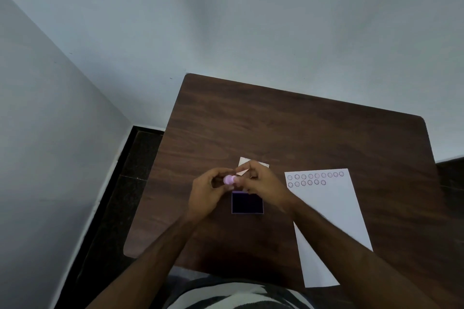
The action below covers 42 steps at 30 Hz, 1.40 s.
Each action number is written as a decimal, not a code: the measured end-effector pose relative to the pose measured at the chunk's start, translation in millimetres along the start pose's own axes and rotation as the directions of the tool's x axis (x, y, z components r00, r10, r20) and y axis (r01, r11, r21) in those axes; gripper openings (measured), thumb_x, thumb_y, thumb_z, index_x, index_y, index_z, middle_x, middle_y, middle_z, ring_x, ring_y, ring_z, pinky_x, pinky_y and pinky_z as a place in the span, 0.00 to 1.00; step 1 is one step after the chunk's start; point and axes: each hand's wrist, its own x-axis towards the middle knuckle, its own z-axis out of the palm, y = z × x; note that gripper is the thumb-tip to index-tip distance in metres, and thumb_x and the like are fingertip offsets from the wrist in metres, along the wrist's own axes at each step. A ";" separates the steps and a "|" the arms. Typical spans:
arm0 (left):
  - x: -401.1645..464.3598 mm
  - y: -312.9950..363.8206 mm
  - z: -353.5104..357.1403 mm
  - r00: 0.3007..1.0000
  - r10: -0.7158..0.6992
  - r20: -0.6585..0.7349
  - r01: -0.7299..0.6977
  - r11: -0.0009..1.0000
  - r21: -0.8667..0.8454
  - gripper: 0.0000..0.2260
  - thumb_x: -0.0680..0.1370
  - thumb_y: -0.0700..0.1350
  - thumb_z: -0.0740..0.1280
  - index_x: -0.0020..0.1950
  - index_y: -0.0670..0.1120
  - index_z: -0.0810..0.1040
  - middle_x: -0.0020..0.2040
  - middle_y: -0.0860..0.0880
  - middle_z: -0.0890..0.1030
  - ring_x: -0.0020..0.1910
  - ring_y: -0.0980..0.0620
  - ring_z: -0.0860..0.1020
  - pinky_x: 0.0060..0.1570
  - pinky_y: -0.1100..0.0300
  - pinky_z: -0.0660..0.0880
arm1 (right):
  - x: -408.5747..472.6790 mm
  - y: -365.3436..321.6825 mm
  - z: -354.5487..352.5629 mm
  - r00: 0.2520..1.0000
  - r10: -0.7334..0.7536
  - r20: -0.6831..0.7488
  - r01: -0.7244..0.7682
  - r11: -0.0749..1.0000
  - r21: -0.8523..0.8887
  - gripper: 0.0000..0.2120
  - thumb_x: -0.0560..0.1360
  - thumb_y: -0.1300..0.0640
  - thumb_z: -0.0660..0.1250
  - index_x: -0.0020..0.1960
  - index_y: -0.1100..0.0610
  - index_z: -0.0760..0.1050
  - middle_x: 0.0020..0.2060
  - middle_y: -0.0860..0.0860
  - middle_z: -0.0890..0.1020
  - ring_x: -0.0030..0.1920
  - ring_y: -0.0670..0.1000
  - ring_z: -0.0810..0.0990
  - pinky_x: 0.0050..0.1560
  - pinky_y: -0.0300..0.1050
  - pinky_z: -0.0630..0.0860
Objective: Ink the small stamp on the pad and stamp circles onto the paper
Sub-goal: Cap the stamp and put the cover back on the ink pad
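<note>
The fingers of both hands crowd around the small stamp (230, 179), so only its pink-lilac knob shows; its printing face is hidden, and whether it carries ink cannot be told. The left hand (209, 192) and right hand (263, 183) both pinch it between fingertips, held in the air just beyond the ink pad (247, 203). The pad lies open, a dark square with a thin pale rim. A white card-like piece (253, 162) behind the right hand is mostly covered. The paper (331, 221) lies to the right, well apart from the pad, with two rows of purple circles (315, 179) along its far edge and blank sheet below. The table (276, 123) has bare wood beyond the hands
</note>
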 end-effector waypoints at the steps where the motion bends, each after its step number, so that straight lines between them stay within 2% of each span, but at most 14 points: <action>1: 5.3 -3.4 -0.5 0.999 -0.037 -0.008 0.037 0.999 0.008 0.12 0.73 0.40 0.76 0.55 0.49 0.84 0.49 0.57 0.85 0.50 0.62 0.82 0.51 0.68 0.78 | 3.9 1.9 -6.5 0.998 0.035 -0.044 -0.034 0.999 0.020 0.13 0.70 0.46 0.74 0.51 0.49 0.78 0.40 0.52 0.86 0.38 0.48 0.84 0.39 0.42 0.79; 4: 24.2 -14.0 -2.7 0.992 -0.122 -0.028 0.124 0.989 0.074 0.13 0.71 0.37 0.76 0.54 0.48 0.84 0.48 0.58 0.84 0.48 0.63 0.82 0.52 0.68 0.78 | 12.1 16.0 -33.2 0.974 0.123 -0.190 -0.120 0.992 0.024 0.03 0.76 0.57 0.69 0.49 0.54 0.78 0.38 0.53 0.85 0.34 0.48 0.81 0.38 0.44 0.77; 7: 43.2 -22.1 -3.7 0.993 -0.119 -0.026 0.122 0.975 0.187 0.12 0.72 0.40 0.77 0.53 0.50 0.84 0.48 0.58 0.83 0.49 0.61 0.80 0.56 0.62 0.77 | 12.7 34.2 -54.2 0.943 0.181 -0.277 -0.204 0.978 -0.054 0.04 0.76 0.63 0.66 0.48 0.55 0.78 0.40 0.52 0.85 0.36 0.49 0.82 0.38 0.44 0.78; 10: 59.7 -28.6 -2.7 0.995 -0.097 -0.030 0.101 0.934 0.344 0.12 0.71 0.45 0.78 0.54 0.51 0.85 0.52 0.52 0.80 0.54 0.52 0.77 0.58 0.51 0.76 | 12.4 48.3 -61.8 0.923 0.231 -0.308 -0.265 0.961 -0.074 0.04 0.76 0.62 0.66 0.47 0.54 0.78 0.40 0.51 0.85 0.39 0.50 0.83 0.40 0.45 0.81; 13: 66.0 -34.3 -3.4 0.992 -0.116 -0.044 0.124 0.890 0.438 0.12 0.71 0.48 0.77 0.53 0.56 0.83 0.51 0.55 0.77 0.54 0.50 0.76 0.58 0.46 0.74 | 13.1 57.6 -60.4 0.920 0.233 -0.314 -0.269 0.960 -0.075 0.04 0.76 0.61 0.66 0.47 0.53 0.78 0.40 0.50 0.85 0.41 0.51 0.84 0.42 0.45 0.82; 18: 64.2 -35.9 -3.6 0.995 -0.091 -0.038 0.097 0.831 0.548 0.12 0.72 0.51 0.75 0.54 0.58 0.80 0.54 0.56 0.76 0.58 0.50 0.75 0.56 0.48 0.67 | 16.0 65.1 -54.0 0.913 0.238 -0.330 -0.277 0.958 -0.074 0.04 0.77 0.61 0.67 0.49 0.52 0.77 0.43 0.50 0.84 0.43 0.50 0.84 0.43 0.44 0.82; 21: 58.9 -28.3 0.2 1.000 0.009 -0.003 -0.005 0.773 0.635 0.17 0.74 0.55 0.72 0.61 0.59 0.76 0.62 0.54 0.73 0.62 0.52 0.69 0.57 0.50 0.63 | 17.9 68.4 -53.2 0.899 0.231 -0.372 -0.273 0.960 -0.064 0.06 0.77 0.61 0.67 0.51 0.51 0.76 0.45 0.51 0.84 0.45 0.49 0.83 0.49 0.49 0.83; 23: 55.5 -21.5 6.5 0.992 0.098 0.083 -0.128 0.759 0.638 0.17 0.77 0.54 0.69 0.65 0.56 0.74 0.64 0.53 0.72 0.63 0.52 0.69 0.57 0.54 0.63 | 18.0 68.6 -53.0 0.892 0.218 -0.396 -0.266 0.962 -0.069 0.08 0.77 0.61 0.67 0.54 0.52 0.76 0.48 0.51 0.83 0.47 0.49 0.82 0.52 0.50 0.82; 26: 54.3 -8.0 23.1 0.964 0.100 0.245 -0.235 0.747 0.622 0.17 0.81 0.47 0.64 0.69 0.48 0.73 0.67 0.47 0.73 0.67 0.48 0.72 0.64 0.53 0.68 | 18.8 65.6 -50.5 0.889 0.207 -0.408 -0.263 0.961 -0.086 0.12 0.77 0.61 0.66 0.60 0.55 0.76 0.52 0.52 0.83 0.50 0.50 0.81 0.54 0.51 0.81; 29: 55.3 0.4 32.3 0.944 0.125 0.307 -0.307 0.678 0.668 0.18 0.81 0.46 0.61 0.71 0.46 0.71 0.68 0.45 0.74 0.66 0.47 0.71 0.65 0.50 0.68 | 20.2 61.3 -46.2 0.897 0.202 -0.393 -0.271 0.954 -0.128 0.12 0.78 0.60 0.65 0.61 0.56 0.75 0.54 0.53 0.83 0.51 0.51 0.81 0.52 0.47 0.80; 33: 57.9 -6.4 25.4 0.962 0.075 0.263 -0.244 0.667 0.704 0.17 0.81 0.49 0.63 0.69 0.49 0.72 0.65 0.47 0.74 0.63 0.48 0.72 0.59 0.53 0.68 | 19.7 59.3 -43.1 0.896 0.168 -0.410 -0.260 0.949 -0.179 0.13 0.76 0.63 0.65 0.60 0.58 0.76 0.53 0.53 0.82 0.49 0.49 0.79 0.42 0.36 0.73; 36: 59.4 -12.7 26.5 0.957 0.024 0.288 -0.229 0.671 0.705 0.18 0.81 0.54 0.62 0.70 0.49 0.73 0.63 0.48 0.74 0.62 0.48 0.71 0.58 0.53 0.67 | 19.4 59.7 -43.2 0.897 0.153 -0.415 -0.251 0.949 -0.192 0.13 0.75 0.65 0.66 0.59 0.58 0.76 0.53 0.53 0.81 0.49 0.48 0.77 0.39 0.33 0.70; 39: 60.8 -14.7 34.4 0.971 -0.013 0.240 -0.164 0.697 0.698 0.18 0.80 0.53 0.64 0.69 0.50 0.75 0.60 0.49 0.74 0.61 0.48 0.72 0.56 0.53 0.64 | 19.2 60.8 -44.1 0.898 0.152 -0.412 -0.243 0.954 -0.176 0.13 0.75 0.64 0.66 0.60 0.58 0.76 0.53 0.53 0.81 0.49 0.48 0.78 0.42 0.36 0.73; 42: 62.5 -12.5 39.8 0.979 -0.082 0.187 -0.073 0.714 0.696 0.17 0.80 0.52 0.65 0.68 0.52 0.76 0.60 0.49 0.74 0.61 0.49 0.71 0.59 0.51 0.62 | 19.3 61.6 -45.0 0.900 0.184 -0.394 -0.244 0.964 -0.107 0.13 0.76 0.64 0.66 0.60 0.57 0.75 0.54 0.52 0.81 0.51 0.50 0.80 0.52 0.46 0.80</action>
